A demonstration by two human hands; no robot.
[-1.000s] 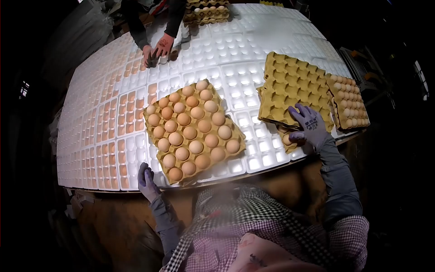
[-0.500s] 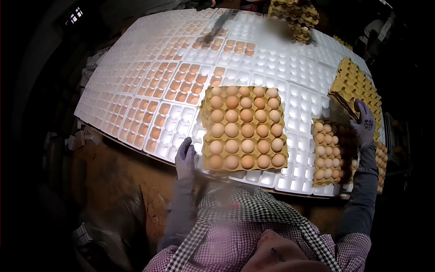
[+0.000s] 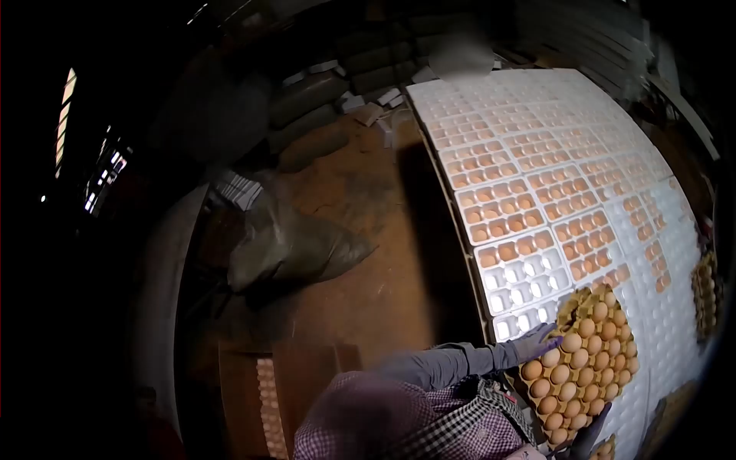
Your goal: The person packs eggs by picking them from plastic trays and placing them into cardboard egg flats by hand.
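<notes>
A brown pulp egg tray (image 3: pixel 568 313) full of brown eggs (image 3: pixel 586 376) lies over the white plastic trays near my body, at the lower right of the head view. My left hand (image 3: pixel 534 343), in a pale purple glove, grips the tray's left edge, its fingertips beside the eggs. At the tray's lower right edge is my right hand (image 3: pixel 592 435), gloved and in shadow, its fingers along the rim; part of it is hidden. Bare pulp cups show at the tray's far corner.
White plastic trays (image 3: pixel 529 287) cover the long table, many cells holding eggs. Pulp trays (image 3: pixel 704 295) stand at the right edge. A filled sack (image 3: pixel 307 249) lies on the floor to the left, near a brown box (image 3: pixel 314 391) with eggs beside it.
My view has swung left, showing more floor. My right hand has left the empty pulp trays and come to the full egg tray; my left hand has moved onto its edge.
</notes>
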